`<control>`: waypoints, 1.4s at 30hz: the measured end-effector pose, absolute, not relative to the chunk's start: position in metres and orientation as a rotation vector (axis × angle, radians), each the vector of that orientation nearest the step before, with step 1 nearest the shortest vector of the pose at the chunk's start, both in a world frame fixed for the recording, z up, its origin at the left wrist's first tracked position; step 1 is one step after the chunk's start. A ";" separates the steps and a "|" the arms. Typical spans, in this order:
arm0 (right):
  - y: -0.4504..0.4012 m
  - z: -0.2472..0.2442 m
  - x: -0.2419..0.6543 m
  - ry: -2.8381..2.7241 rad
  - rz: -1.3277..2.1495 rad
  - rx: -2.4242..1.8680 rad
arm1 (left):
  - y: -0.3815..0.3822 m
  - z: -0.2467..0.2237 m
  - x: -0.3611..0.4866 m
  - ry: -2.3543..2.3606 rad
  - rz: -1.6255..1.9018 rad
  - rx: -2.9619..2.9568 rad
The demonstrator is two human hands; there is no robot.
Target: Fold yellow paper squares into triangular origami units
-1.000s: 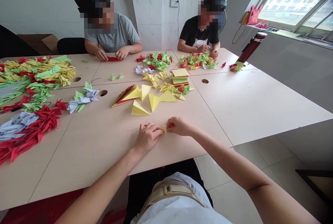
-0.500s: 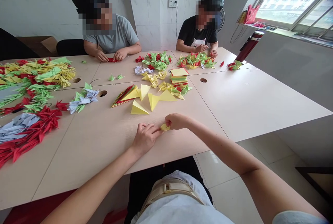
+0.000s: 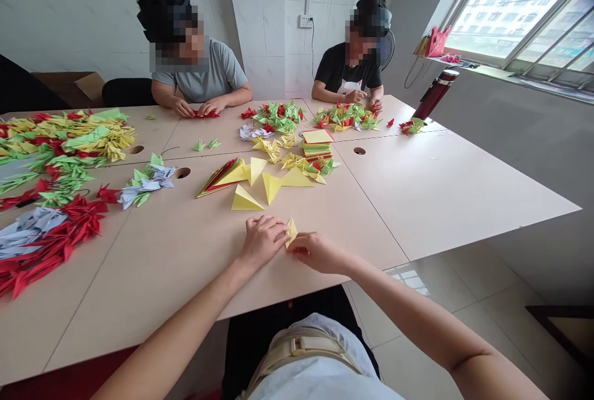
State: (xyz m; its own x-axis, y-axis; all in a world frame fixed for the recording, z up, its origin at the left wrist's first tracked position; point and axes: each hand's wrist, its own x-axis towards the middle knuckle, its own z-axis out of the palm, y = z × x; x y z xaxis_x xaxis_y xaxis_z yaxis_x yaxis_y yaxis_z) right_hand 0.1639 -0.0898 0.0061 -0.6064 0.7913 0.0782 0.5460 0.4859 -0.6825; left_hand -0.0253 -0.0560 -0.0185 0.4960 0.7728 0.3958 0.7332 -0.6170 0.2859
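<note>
Both forearms [image 3: 185, 310] angled inward, left hand [image 3: 262, 241] palm down, right hand [image 3: 317, 253] just beside it, fingers [image 3: 279, 233] meeting

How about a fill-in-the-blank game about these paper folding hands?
The small folded paper between the left hand and right hand is ____.
The co-worker at the far right wears a ____ T-shirt.
The pink bag sits beside the ____.

Missing words: yellow, black, window.

The pale wood-grain desk [image 3: 445, 195] carries heaps of red, yellow and green origami cranes [image 3: 60, 233], folded yellow paper triangles [image 3: 271, 186] and a stack of square origami paper [image 3: 318, 145].
</note>
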 end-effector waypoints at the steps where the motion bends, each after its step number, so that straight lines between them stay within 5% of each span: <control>1: -0.083 0.004 0.168 -2.330 0.852 -1.092 | -0.054 -0.019 -0.024 1.308 0.761 2.657; 11: -0.043 -0.017 0.179 -2.418 0.561 -0.900 | -0.050 -0.018 -0.025 1.200 0.715 2.764; 42: -0.023 -0.005 0.168 -2.425 0.848 -1.147 | -0.049 -0.023 -0.039 1.075 0.680 2.712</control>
State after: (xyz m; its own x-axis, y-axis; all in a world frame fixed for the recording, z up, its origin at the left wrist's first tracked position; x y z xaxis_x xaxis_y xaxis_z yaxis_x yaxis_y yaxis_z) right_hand 0.1680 -0.0234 -0.0055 -0.6230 0.7812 0.0389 0.5868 0.4997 -0.6372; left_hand -0.0394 -0.0494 -0.0231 0.6411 0.6795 0.3567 0.6134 -0.7330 0.2940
